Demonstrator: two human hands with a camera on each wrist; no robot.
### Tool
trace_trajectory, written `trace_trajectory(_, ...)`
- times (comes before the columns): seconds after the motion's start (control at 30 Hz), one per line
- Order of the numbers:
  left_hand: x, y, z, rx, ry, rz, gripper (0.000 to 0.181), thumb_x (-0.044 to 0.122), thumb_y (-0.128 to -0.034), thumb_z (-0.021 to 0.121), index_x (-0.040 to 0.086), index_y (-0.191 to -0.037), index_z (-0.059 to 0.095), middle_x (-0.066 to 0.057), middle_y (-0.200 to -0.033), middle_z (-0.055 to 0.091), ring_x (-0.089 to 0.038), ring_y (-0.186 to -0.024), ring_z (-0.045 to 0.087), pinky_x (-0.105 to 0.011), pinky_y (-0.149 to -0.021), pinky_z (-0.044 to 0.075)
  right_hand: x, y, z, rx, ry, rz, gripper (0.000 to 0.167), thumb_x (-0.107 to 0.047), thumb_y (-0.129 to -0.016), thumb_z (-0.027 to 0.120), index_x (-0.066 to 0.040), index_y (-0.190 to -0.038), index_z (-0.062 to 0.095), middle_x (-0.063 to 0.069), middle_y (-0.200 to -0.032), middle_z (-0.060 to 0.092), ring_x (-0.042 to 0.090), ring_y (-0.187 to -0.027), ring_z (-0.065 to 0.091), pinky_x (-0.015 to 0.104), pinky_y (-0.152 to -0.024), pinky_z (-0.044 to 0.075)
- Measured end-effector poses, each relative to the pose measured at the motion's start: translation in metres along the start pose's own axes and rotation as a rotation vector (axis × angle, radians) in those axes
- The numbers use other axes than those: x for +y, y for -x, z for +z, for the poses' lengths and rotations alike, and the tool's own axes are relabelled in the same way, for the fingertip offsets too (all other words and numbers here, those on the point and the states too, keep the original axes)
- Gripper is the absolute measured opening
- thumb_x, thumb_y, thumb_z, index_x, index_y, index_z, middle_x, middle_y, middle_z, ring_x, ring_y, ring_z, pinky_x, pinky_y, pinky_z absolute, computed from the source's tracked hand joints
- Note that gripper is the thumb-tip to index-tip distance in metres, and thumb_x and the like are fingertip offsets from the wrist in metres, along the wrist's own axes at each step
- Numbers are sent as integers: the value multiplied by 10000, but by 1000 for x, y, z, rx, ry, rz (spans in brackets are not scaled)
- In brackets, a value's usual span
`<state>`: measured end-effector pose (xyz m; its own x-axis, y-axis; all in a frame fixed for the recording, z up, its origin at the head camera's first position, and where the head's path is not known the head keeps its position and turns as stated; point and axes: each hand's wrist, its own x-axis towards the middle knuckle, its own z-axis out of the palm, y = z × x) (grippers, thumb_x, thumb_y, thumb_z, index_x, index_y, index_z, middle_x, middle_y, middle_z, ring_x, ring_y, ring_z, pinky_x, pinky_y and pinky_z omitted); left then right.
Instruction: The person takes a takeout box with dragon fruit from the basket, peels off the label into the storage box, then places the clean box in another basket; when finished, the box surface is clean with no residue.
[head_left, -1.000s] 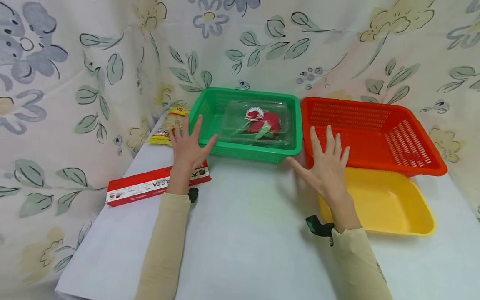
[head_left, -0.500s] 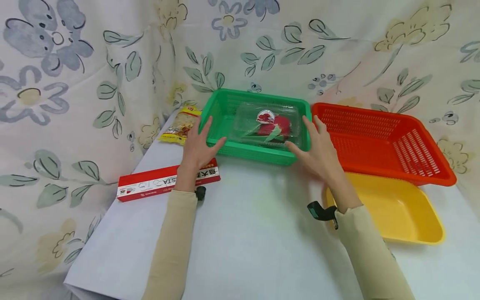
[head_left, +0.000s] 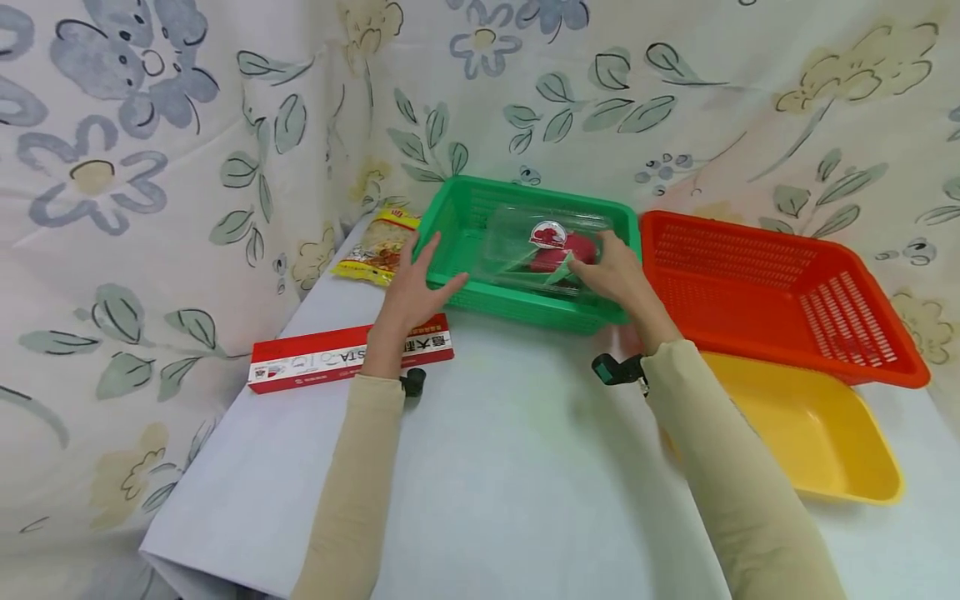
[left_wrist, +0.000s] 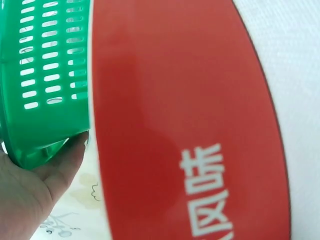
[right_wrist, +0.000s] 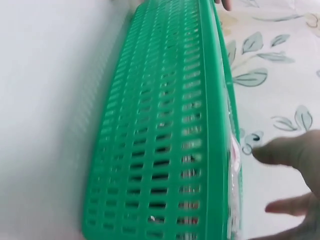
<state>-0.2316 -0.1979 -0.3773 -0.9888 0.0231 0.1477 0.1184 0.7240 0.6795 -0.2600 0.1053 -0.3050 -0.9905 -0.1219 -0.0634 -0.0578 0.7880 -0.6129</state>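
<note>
In the head view a clear lidded container [head_left: 506, 237] with a pink-red and green thing [head_left: 577, 248] inside lies in the green basket [head_left: 517, 306]. Over the container's right end is my right hand [head_left: 621, 271], thumb and fingers apart and bent downward; the right wrist view shows this hand [right_wrist: 300, 155] above the rim of the basket [right_wrist: 215, 110]. My left hand [head_left: 408, 302] has its fingers spread by the basket's left front corner. In the left wrist view, part of that hand [left_wrist: 27, 200] is beside the basket's end [left_wrist: 45, 117]; whether it touches is unclear.
A red pasta box [head_left: 300, 360] lies under the left wrist, a yellow food packet [head_left: 372, 250] left of the green basket. At right stand a red basket [head_left: 750, 329] and a yellow tray [head_left: 810, 425]. A floral curtain [head_left: 675, 142] hangs behind.
The right hand has moved forward and left from the basket's front right edge to over the container. The left hand stays near the left corner. The view has shifted slightly.
</note>
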Motion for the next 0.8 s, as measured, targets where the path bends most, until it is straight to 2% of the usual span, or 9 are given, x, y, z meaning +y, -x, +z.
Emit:
trace_trajectory(0.17, 0, 0, 0, -3, 23, -5, 880, 619, -893, 569, 273, -1593, 165, -54, -1645, 9, -368, -1444, 241, -599, -1085, 328, -6, -6, 7, 32, -94, 65, 781, -293, -954, 599, 10, -1538, 179, 249, -1520, 323, 414, -1335, 358, 582, -1082, 340)
trace_trajectory(0.3, 1, 1, 0, 0, 36, -16, 890, 617, -889, 578, 260, -1594, 166, -50, -1646, 10, -373, -1427, 279, -590, -1079, 343, -6, -14, 14, 44, -190, 139, 767, -302, -962, 577, 45, -1519, 180, 244, -1510, 320, 389, -1320, 362, 542, -1085, 353)
trace_trajectory(0.37, 2, 1, 0, 1, 42, -20, 895, 618, -888, 579, 254, -1594, 166, -47, -1646, 10, -372, -1426, 284, -589, -1079, 344, -6, -19, 18, 59, -226, 193, 696, -306, -965, 563, 62, -1469, 256, 243, -1431, 371, 363, -1234, 400, 483, -1029, 404)
trace_trajectory(0.43, 3, 2, 0, 0, 46, -26, 897, 620, -887, 578, 251, -1594, 167, -41, -1646, 7, -371, -1426, 284, -589, -1079, 344, -5, -25, 22, 74, -252, 241, 616, -303, -962, 566, 88, -1384, 346, 237, -1307, 423, 335, -1114, 423, 435, -920, 428)
trace_trajectory(0.47, 3, 2, 0, 0, 48, -28, 897, 619, -887, 579, 252, -1594, 167, -36, -1646, 4, -370, -1429, 278, -590, -1082, 339, -5, -27, 24, 70, -272, 265, 611, -303, -966, 563, 95, -1376, 347, 235, -1303, 419, 333, -1113, 420, 429, -921, 427)
trace_trajectory(0.53, 4, 2, 0, 2, 47, -27, 896, 616, -889, 580, 246, -1594, 169, -37, -1647, 4, -372, -1430, 275, -592, -1081, 339, -3, -32, 26, 49, -356, 319, 605, -299, -975, 551, 83, -1388, 328, 227, -1336, 392, 330, -1161, 406, 419, -956, 422)
trace_trajectory(0.67, 5, 1, 1, -10, 23, -25, 897, 623, -893, 566, 253, -1596, 150, -42, -1647, -8, -385, -1428, 276, -596, -1079, 339, 3, -38, 29, 13, -564, 423, 725, -299, -975, 574, 12, -1512, 201, 173, -1533, 277, 319, -1331, 353, 432, -1102, 362)
trace_trajectory(0.8, 4, 1, 0, -25, 2, -31, 906, 632, -894, 555, 253, -1598, 131, -29, -1648, -27, -387, -1434, 266, -596, -1083, 332, 6, -40, 34, 63, -704, 461, 718, -275, -953, 638, -62, -1527, 263, 130, -1516, 339, 261, -1180, 470, 359, -1034, 422)
